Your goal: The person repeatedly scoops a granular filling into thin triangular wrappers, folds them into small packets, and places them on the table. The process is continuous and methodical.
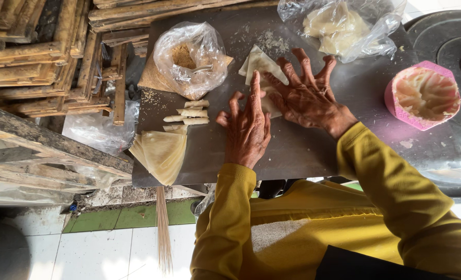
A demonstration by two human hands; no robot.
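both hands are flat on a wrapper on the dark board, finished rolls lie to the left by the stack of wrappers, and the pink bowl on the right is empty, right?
Not quite: the pink bowl is not empty; the head view shows it holding a pale paste. The rest stands: the left hand and right hand press the wrapper, and the rolls lie beside the stack of wrappers.

Clear plastic bag [191, 59] holding brown crumbs: far left part of the dark worktop [303, 150]. Clear plastic bag [344, 26] holding pale dough sheets: far edge, right of centre. Crumpled clear plastic bag [98, 129]: off the left edge.
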